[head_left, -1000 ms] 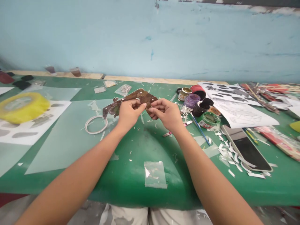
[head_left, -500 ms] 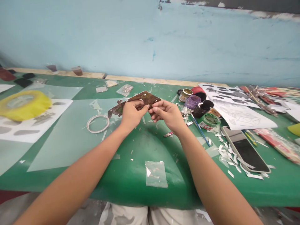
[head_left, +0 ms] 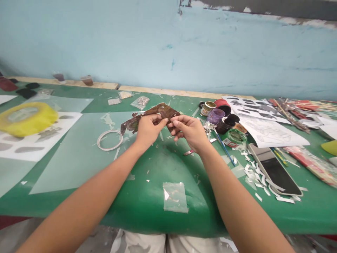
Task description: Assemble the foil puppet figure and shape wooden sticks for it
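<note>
A flat brown piece (head_left: pixel 163 110), bent like a boomerang and dotted with small shiny spots, is held up above the green table in front of me. My left hand (head_left: pixel 148 130) is closed on its lower edge near the middle, thumb pointing right. My right hand (head_left: pixel 190 130) pinches at the piece's right end, its fingertips close to my left thumb. The fingers cover part of the lower edge, so I cannot make out whether something small is between the fingertips. Left of the piece, a white ring-shaped coil (head_left: pixel 110 140) lies on a translucent sheet (head_left: pixel 71 158).
A large yellow tape roll (head_left: pixel 44 119) lies on printed paper at left. Paint jars (head_left: pixel 235 137), a blue brush (head_left: pixel 225 147), a phone (head_left: pixel 276 172) and white paper scraps (head_left: pixel 256 177) are at right. Small bags of beads (head_left: pixel 140 102) lie behind. A clear tape patch (head_left: pixel 175 198) is near the front edge.
The right hand's lower fingers have shifted slightly down and to the right. Both hands otherwise keep their place at the brown piece.
</note>
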`<state>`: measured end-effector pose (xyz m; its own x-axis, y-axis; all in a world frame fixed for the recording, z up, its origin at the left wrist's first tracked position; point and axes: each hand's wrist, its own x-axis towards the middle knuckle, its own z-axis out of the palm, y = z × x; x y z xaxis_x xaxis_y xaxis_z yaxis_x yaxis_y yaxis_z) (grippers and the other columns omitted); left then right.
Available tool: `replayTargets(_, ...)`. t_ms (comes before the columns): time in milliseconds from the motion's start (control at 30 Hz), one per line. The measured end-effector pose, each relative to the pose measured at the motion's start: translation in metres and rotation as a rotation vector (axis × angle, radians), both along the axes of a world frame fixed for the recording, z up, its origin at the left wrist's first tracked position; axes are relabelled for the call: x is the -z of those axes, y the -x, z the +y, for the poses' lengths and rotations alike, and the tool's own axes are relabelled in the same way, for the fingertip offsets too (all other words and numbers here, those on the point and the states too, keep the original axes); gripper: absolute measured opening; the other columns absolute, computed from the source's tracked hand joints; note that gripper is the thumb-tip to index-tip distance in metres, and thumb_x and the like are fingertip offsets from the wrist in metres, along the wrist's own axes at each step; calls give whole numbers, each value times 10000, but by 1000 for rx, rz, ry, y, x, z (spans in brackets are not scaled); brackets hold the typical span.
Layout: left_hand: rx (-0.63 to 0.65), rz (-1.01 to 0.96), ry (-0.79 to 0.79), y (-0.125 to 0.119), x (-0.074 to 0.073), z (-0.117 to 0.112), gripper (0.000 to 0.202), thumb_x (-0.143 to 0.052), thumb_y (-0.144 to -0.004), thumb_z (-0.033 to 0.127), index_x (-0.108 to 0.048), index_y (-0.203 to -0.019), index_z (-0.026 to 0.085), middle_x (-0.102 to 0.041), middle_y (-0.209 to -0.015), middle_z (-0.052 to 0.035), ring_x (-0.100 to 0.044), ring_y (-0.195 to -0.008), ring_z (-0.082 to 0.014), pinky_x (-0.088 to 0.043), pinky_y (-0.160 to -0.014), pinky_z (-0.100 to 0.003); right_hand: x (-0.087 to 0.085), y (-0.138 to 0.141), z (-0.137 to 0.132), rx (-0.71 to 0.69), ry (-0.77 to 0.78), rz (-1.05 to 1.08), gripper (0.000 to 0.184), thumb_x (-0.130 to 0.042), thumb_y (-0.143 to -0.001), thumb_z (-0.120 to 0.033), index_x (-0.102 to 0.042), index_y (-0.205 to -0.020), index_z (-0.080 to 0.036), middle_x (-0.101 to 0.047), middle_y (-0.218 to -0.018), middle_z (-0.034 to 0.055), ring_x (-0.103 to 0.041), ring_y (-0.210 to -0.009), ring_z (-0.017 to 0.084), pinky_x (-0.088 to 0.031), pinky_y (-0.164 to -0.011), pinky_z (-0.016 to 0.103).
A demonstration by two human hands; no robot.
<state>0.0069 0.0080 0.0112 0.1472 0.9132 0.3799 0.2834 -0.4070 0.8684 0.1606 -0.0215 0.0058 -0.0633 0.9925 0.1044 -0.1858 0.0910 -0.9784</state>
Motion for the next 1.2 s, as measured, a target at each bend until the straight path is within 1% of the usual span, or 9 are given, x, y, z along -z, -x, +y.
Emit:
replayTargets(100, -10, 17, 1, 1, 4, 3, 302, -614, -752, 331, -477, -536, 168, -422, -492, 45, -384, -503, -91, -282, -505, -242, 1, 0, 1, 11, -11, -37, 378, -771, -645, -438, -644, -863, -157, -670, -759, 20, -607, -571, 109, -526, -457, 244)
replayTargets(233, -20, 54, -13, 3, 6, 4, 325, -592, -770, 334, -431, -539, 171, -339, -493, 58, -318, -495, -79, -249, -501, -241, 1, 0, 2, 10, -33, -86, 356, -750, -657, -430, -604, -855, -173, -665, -718, 1, -601, -527, 108, -522, -442, 246)
replayTargets(333, -3, 66, -38, 2, 5, 4, 320, -577, -781, 309, -413, -543, 172, -320, -507, 59, -292, -500, -75, -240, -499, -241, 1, 1, 2, 13, -37, -101, 324, -734, -660, -405, -565, -824, -183, -664, -714, -4, -606, -519, 110, -523, -433, 245)
replayTargets(500, 28, 47, -33, 1, 4, 3, 302, -586, -776, 300, -451, -541, 165, -377, -515, 53, -325, -511, -77, -268, -506, -236, 1, 2, 2, 48, -54, -143, 276, -706, -667, -371, -542, -795, -189, -658, -708, -9, -596, -509, 101, -495, -399, 220)
replayTargets(700, 54, 24, -21, 1, 6, 2, 257, -610, -769, 329, -565, -595, 146, -513, -550, 33, -406, -531, -88, -302, -517, -233, 3, 4, 2, 79, -76, -168, 275, -680, -678, -365, -525, -822, -190, -661, -709, -9, -575, -481, 91, -439, -360, 194)
replayTargets(867, 23, 46, -34, 2, 6, 2, 305, -608, -771, 339, -514, -548, 153, -470, -515, 40, -392, -519, -86, -296, -512, -233, 4, 5, 2, 92, -99, -166, 284, -667, -688, -370, -464, -802, -206, -659, -712, -16, -554, -452, 83, -407, -348, 190)
replayTargets(967, 27, 52, -44, 2, 6, 3, 309, -604, -770, 330, -492, -539, 157, -458, -520, 42, -386, -521, -85, -299, -515, -233, 4, 6, 3, 106, -103, -173, 277, -657, -690, -359, -445, -789, -212, -647, -696, -23, -537, -440, 81, -388, -342, 189)
replayTargets(1100, 55, 56, -32, 1, 7, 3, 272, -596, -765, 312, -518, -559, 152, -486, -540, 36, -402, -535, -88, -315, -526, -232, 4, 8, 1, 120, -106, -215, 250, -641, -702, -347, -443, -781, -216, -622, -660, -31, -512, -441, 78, -366, -345, 186)
replayTargets(1200, 50, 53, -27, 1, 6, 3, 257, -597, -760, 306, -532, -566, 150, -486, -540, 35, -399, -536, -87, -325, -532, -230, 4, 11, 0, 155, -129, -238, 218, -626, -717, -336, -454, -778, -216, -595, -633, -39, -509, -456, 82, -359, -359, 187)
